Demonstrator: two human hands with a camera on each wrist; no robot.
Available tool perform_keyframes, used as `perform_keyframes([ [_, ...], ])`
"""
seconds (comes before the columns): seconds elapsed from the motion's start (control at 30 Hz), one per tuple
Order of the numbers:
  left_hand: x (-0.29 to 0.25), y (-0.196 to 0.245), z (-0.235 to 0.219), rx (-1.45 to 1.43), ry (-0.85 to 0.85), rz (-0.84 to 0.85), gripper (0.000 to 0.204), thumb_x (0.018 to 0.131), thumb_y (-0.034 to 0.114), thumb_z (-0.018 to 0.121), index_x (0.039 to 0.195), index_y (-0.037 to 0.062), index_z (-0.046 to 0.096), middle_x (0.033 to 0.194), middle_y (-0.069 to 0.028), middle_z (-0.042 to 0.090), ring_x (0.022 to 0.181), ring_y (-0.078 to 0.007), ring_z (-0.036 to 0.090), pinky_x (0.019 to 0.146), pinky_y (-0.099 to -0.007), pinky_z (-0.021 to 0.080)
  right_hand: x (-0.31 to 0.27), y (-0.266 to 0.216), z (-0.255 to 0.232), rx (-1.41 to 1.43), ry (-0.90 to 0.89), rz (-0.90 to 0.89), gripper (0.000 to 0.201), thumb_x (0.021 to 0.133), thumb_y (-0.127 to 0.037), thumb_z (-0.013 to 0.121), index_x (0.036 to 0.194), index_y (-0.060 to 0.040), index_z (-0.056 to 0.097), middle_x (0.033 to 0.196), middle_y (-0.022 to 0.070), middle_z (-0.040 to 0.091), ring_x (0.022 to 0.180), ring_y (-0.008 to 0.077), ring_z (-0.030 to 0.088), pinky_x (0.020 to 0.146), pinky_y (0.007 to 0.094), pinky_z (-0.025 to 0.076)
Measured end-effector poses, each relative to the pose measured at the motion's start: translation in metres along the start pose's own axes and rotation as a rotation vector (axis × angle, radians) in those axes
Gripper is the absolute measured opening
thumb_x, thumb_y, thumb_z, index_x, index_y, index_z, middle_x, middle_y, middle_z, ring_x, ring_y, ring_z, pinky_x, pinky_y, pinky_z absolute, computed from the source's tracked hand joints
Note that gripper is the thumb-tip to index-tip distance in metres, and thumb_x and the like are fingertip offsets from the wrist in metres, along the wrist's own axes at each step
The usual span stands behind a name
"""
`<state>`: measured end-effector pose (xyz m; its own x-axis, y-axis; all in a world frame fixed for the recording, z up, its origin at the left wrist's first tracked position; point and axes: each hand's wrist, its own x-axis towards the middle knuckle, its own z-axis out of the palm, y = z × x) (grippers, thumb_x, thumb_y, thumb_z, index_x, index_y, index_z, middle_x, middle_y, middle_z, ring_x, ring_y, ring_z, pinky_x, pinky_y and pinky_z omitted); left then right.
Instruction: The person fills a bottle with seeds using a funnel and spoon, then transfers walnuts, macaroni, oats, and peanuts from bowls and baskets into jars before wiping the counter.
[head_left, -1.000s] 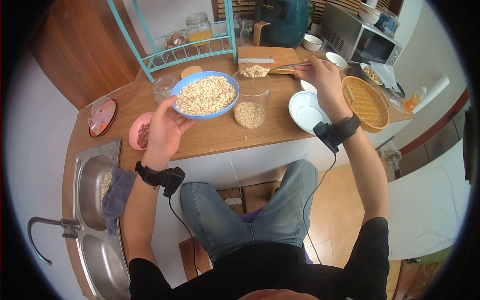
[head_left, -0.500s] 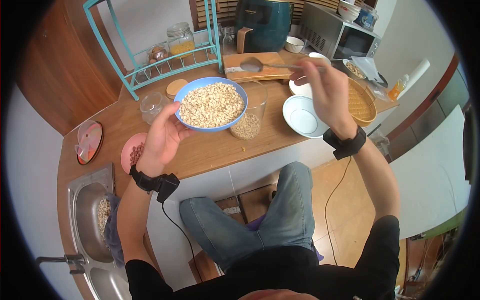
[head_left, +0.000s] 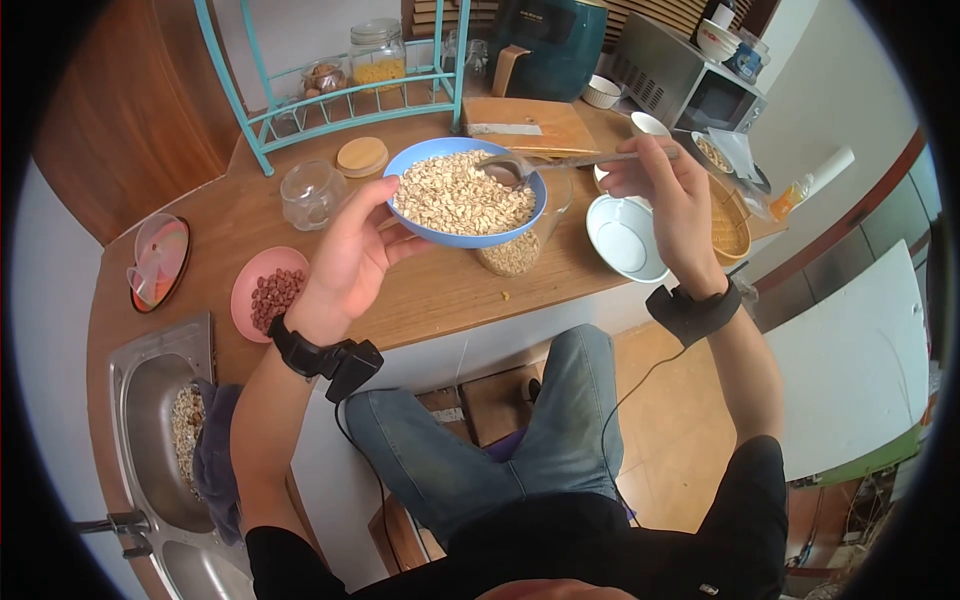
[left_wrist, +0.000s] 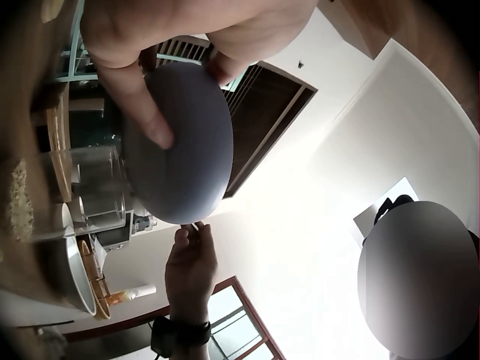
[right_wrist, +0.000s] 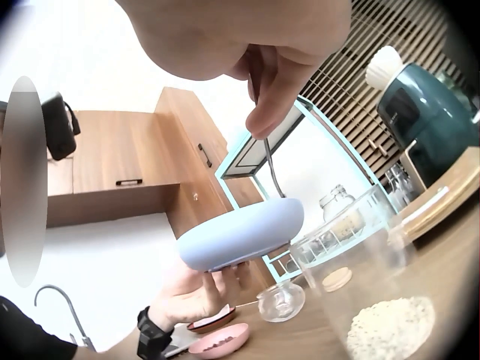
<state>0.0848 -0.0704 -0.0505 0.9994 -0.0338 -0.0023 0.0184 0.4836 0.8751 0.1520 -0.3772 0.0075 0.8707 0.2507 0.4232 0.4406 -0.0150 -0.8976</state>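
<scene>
My left hand (head_left: 352,258) holds a blue bowl (head_left: 450,238) of oat flakes (head_left: 450,195) by its left side, thumb at the rim and fingers underneath. The left wrist view has the bowl's underside (left_wrist: 191,142) with fingers spread against it. In my right hand (head_left: 665,200) is a metal spoon (head_left: 580,160), pinched by its handle; the tip dips into the flakes at the bowl's right side. The right wrist view shows the handle running down behind the rim. Below and behind the bowl stands a clear jar (head_left: 515,256), partly hidden, with oats in its bottom.
A pink bowl (head_left: 240,300) of reddish nuts sits left, beside a small glass jar (head_left: 312,195) and a wooden lid (head_left: 362,156). To the right are a white bowl (head_left: 628,238) and a wicker basket (head_left: 735,225). A turquoise rack (head_left: 350,125) and cutting board (head_left: 560,125) stand behind.
The spoon, heaped with oats over the jar a second ago, looked empty half a second ago and is now down in the bowl's flakes. The bowl has shifted right, over the jar in the head view.
</scene>
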Motion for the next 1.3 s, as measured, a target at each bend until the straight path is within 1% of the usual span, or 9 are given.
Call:
perform_keyframes([
  [0.1,0.010,-0.002,0.005,-0.013,-0.049,-0.002,0.040,0.095,0.033,0.057,0.123,0.0053,0.055,0.115,-0.0072,0.061,0.103,-0.0181,0.061,0.086,-0.0344,0.053,0.004,0.005,-0.002,0.122,0.057,0.100,0.031,0.103,-0.024,0.048,0.102,0.0053,0.058,0.092,0.0195,0.069,0.078,0.0197,0.068,0.073,0.0284,0.055],
  [0.33,0.018,-0.017,0.011,-0.055,-0.103,-0.030,0.041,0.096,0.034,0.056,0.125,0.0046,0.054,0.117,-0.0069,0.061,0.105,-0.0171,0.061,0.089,-0.0351,0.053,-0.001,0.020,0.009,0.299,0.043,0.355,0.028,0.101,-0.021,0.047,0.102,0.0056,0.056,0.096,0.0215,0.068,0.082,0.0211,0.068,0.077,0.0279,0.056],
  [0.43,0.015,-0.015,0.006,-0.040,-0.114,-0.029,0.043,0.097,0.035,0.055,0.126,0.0039,0.053,0.118,-0.0074,0.061,0.105,-0.0168,0.061,0.090,-0.0348,0.053,-0.002,0.023,0.009,0.335,0.051,0.373,0.028,0.101,-0.021,0.047,0.103,0.0056,0.056,0.097,0.0218,0.067,0.085,0.0210,0.068,0.079,0.0279,0.056],
  [0.57,0.011,-0.008,0.006,0.015,-0.111,-0.013,0.045,0.097,0.035,0.053,0.127,0.0029,0.052,0.118,-0.0077,0.061,0.105,-0.0163,0.061,0.090,-0.0341,0.053,0.000,0.019,0.005,0.352,0.067,0.314,0.028,0.101,-0.020,0.047,0.104,0.0061,0.055,0.097,0.0217,0.068,0.085,0.0211,0.068,0.080,0.0271,0.056],
  [0.83,0.011,-0.001,-0.004,0.030,-0.127,-0.033,0.040,0.095,0.032,0.054,0.124,0.0053,0.053,0.116,-0.0066,0.062,0.103,-0.0158,0.061,0.087,-0.0324,0.052,0.008,0.011,-0.008,0.300,0.058,0.314,0.029,0.102,-0.021,0.047,0.105,0.0064,0.055,0.098,0.0211,0.067,0.087,0.0206,0.068,0.081,0.0269,0.055],
  [0.97,0.000,0.022,0.000,0.148,-0.108,0.011,0.039,0.095,0.028,0.053,0.125,0.0033,0.052,0.116,-0.0066,0.061,0.103,-0.0161,0.061,0.086,-0.0323,0.052,0.003,0.001,0.004,0.280,0.059,0.314,0.030,0.102,-0.022,0.047,0.105,0.0063,0.055,0.098,0.0208,0.067,0.085,0.0198,0.068,0.081,0.0269,0.055],
  [1.07,-0.006,0.033,-0.017,0.171,-0.123,0.002,0.042,0.095,0.026,0.053,0.128,0.0015,0.050,0.118,-0.0070,0.061,0.107,-0.0169,0.060,0.091,-0.0351,0.051,-0.003,0.006,0.018,0.303,-0.008,0.302,0.031,0.102,-0.024,0.047,0.104,0.0056,0.055,0.097,0.0184,0.067,0.086,0.0195,0.068,0.081,0.0276,0.055],
  [1.23,-0.002,0.021,-0.044,-0.004,-0.064,0.006,0.048,0.094,0.025,0.053,0.134,-0.0001,0.045,0.124,-0.0098,0.059,0.113,-0.0168,0.059,0.091,-0.0325,0.052,-0.006,0.014,0.040,0.327,-0.029,0.350,0.032,0.103,-0.026,0.047,0.105,0.0056,0.055,0.095,0.0176,0.067,0.086,0.0203,0.068,0.082,0.0290,0.056],
  [1.3,-0.001,0.020,-0.046,0.015,-0.073,-0.025,0.048,0.095,0.025,0.053,0.134,-0.0007,0.044,0.125,-0.0106,0.060,0.112,-0.0166,0.061,0.091,-0.0316,0.053,-0.007,0.015,0.042,0.312,-0.037,0.347,0.033,0.103,-0.025,0.046,0.104,0.0060,0.055,0.095,0.0176,0.067,0.085,0.0201,0.068,0.082,0.0295,0.056],
])
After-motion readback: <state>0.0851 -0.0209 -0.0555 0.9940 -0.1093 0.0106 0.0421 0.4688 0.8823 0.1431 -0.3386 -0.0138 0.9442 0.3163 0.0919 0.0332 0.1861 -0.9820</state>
